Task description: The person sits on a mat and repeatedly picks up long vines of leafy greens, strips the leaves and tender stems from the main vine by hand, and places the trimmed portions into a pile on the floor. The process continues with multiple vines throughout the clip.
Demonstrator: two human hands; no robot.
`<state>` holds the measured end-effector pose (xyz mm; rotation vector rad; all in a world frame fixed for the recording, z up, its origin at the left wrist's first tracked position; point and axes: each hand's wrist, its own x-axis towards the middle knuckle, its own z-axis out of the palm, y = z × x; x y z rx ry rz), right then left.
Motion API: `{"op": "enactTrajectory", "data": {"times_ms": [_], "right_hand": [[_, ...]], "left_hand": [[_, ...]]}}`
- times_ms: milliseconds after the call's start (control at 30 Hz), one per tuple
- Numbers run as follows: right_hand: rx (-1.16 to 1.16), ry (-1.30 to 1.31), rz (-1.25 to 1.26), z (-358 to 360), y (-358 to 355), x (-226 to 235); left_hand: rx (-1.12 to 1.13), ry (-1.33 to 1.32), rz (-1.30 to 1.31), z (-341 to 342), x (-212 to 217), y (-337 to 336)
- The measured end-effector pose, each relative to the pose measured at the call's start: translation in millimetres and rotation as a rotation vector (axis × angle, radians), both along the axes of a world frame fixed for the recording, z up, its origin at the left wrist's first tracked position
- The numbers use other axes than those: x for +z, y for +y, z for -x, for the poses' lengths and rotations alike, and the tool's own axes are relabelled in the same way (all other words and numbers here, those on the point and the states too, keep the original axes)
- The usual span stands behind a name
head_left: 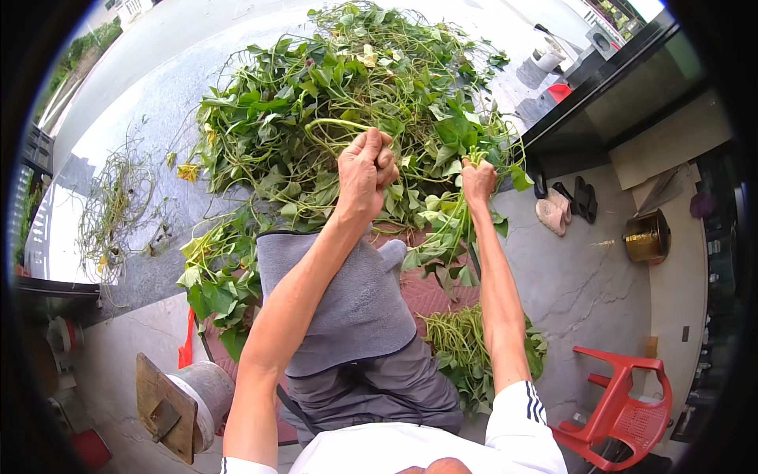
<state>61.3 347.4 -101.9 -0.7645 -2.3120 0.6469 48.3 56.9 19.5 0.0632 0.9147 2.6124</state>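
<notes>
My left hand [365, 175] is closed in a pinch on a single pale green stem [335, 122], which curves out to the left from my fingertips. In my right hand [478, 183], a bunch of leafy stems [448, 229] is gripped, with the stalk ends poking out above the fist and leaves hanging below. Just beyond both hands rises a big heap of green leafy vines [316, 103]. A grey cloth [347, 292] covers my lap.
Cut stems [458, 340] lie piled by my right leg, and more leafy vines [221, 276] to my left. Bare vines [118, 205] are strewn farther left. Around me stand a bucket with a wooden board [207, 391], a red plastic chair [632, 403], slippers [554, 212] and a gold-coloured pot [647, 237].
</notes>
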Motion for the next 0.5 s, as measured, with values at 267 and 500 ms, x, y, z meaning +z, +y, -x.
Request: {"op": "enactTrajectory", "data": {"times_ms": [267, 500], "right_hand": [[0.206, 0.224, 0.123, -132, 45, 105], [0.110, -0.293, -0.557, -291, 108, 171]], "left_hand": [[-0.045, 0.138, 0.325, 20, -33, 3], [-0.159, 0.059, 0.286, 22, -38, 24]]}}
